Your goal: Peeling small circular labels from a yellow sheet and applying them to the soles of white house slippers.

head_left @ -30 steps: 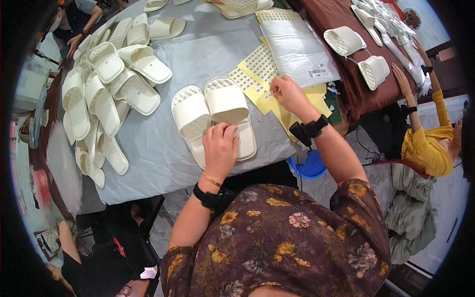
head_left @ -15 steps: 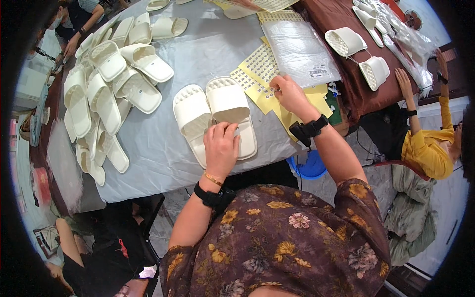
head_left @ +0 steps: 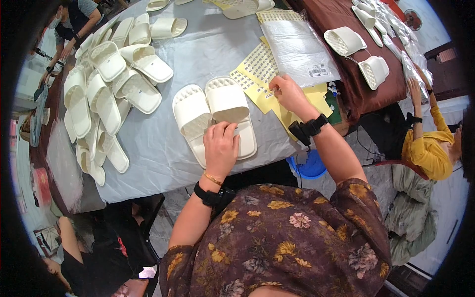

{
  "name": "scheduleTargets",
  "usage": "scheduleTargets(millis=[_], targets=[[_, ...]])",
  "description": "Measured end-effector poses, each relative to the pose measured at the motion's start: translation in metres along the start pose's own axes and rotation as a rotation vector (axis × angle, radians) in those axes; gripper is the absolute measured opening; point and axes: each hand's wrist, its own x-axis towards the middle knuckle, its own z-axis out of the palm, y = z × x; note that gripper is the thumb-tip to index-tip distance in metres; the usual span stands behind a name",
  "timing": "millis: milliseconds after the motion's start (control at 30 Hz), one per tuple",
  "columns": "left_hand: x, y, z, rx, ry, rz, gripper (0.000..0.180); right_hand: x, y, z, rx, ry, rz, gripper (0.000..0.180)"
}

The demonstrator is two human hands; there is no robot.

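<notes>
A pair of cream slide slippers (head_left: 226, 103) lies side by side on the grey-covered table in front of me, straps away from me. My left hand (head_left: 221, 144) is closed over their inner edges just below the straps, with its fingertips on the right slipper's footbed. A small dark mark shows beside those fingertips. Above the yellow sheets of small printed stickers (head_left: 267, 63), my right hand (head_left: 291, 94) is held in a pinch. Whatever is between its fingertips, if anything, is too small to make out.
Many cream slippers (head_left: 104, 94) are heaped at the left. Silvery padded packaging (head_left: 299, 52) lies beyond my right hand. Two linked slippers (head_left: 345, 41) rest on brown cloth at the right. A blue bucket (head_left: 309, 166) stands below the table edge. Other people are at work on both sides.
My hands and the pair of slippers have hardly moved. At the far edge, a co-worker's hand has left a slipper. The yellow-sleeved person's hands have shifted over the clear plastic bags.
</notes>
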Motion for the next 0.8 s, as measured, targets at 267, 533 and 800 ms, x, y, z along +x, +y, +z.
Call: scheduleTargets(millis=[267, 533, 800], targets=[[-0.0005, 0.0005, 0.0001, -0.001, 0.007, 0.002, 0.032, 0.0018, 0.0049, 0.0015, 0.033, 0.016, -0.036, 0.016], [-0.0007, -0.0004, 0.0003, -0.001, 0.010, 0.002, 0.031, 0.0034, 0.0035, -0.0015, 0.057, -0.030, 0.009, 0.016], [-0.0002, -0.0003, 0.0004, -0.001, 0.019, 0.004, 0.031, 0.0043, 0.0054, -0.0021, 0.053, -0.062, 0.000, 0.017]])
